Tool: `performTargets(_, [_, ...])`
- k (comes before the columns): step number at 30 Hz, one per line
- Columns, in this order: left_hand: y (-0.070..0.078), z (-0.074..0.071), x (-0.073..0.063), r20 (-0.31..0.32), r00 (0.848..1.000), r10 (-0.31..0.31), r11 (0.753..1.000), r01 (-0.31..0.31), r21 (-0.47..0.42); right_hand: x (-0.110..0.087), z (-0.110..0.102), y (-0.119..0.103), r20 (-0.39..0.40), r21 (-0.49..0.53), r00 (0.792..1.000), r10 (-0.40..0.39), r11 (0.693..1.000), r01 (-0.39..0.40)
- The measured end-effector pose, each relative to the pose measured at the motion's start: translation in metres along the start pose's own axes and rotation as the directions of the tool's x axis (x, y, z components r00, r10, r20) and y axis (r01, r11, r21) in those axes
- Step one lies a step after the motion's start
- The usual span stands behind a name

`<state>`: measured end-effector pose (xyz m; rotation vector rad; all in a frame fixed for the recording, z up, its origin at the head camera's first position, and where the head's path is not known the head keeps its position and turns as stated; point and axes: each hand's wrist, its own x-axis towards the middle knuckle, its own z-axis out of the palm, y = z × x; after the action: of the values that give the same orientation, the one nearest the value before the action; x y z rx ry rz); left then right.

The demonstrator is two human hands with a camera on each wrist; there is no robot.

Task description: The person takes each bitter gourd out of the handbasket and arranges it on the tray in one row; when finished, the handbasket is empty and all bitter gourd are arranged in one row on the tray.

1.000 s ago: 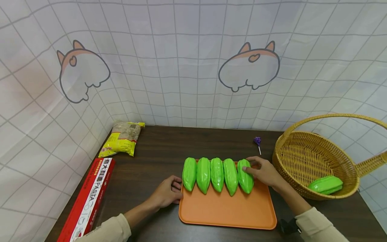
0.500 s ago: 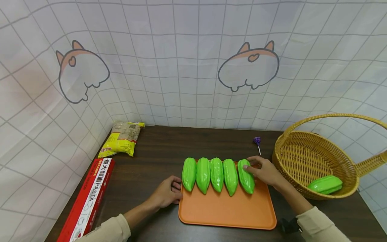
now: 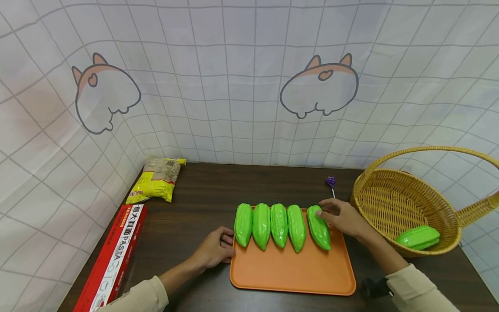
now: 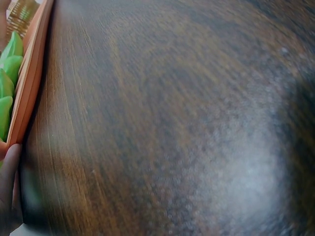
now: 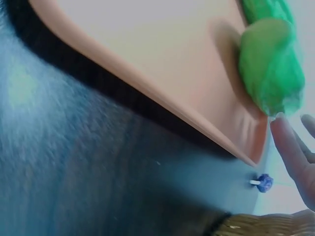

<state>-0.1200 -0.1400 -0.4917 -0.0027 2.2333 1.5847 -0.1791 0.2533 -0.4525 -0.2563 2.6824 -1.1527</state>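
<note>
Several glossy green, ridged toy fruits, each with a pointed end, lie side by side along the far half of an orange tray (image 3: 292, 273). The rightmost green fruit (image 3: 319, 229) is slanted, with a gap between it and its neighbour. My right hand (image 3: 343, 216) holds its far end, thumb on its right side and fingers curled near the tip. In the right wrist view a fingertip touches the green fruit (image 5: 270, 64). My left hand (image 3: 213, 248) rests at the tray's left edge, fingers bent against the rim. In the left wrist view, fingers (image 4: 9, 172) touch the tray rim (image 4: 29, 83).
A handled wicker basket (image 3: 390, 203) with a green fruit (image 3: 419, 237) inside stands at the right. A purple lollipop (image 3: 330, 181) lies behind the tray. At the left are a yellow bag (image 3: 157, 180) and a red pasta box (image 3: 113, 255). A tiled-pattern cloth hangs behind.
The rightmost fruit's pointed near end has swung to the right, and a gap has widened beside it. My right hand has shifted slightly right. The left hand stays at the tray edge.
</note>
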Motion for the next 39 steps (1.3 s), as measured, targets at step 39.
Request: performTargets(39, [-0.003,0.000,0.003,-0.007,1.000,0.004,1.000,-0.004,-0.013,-0.037,-0.159,0.051,0.267,-0.055,0.960,0.087,0.996,-0.075])
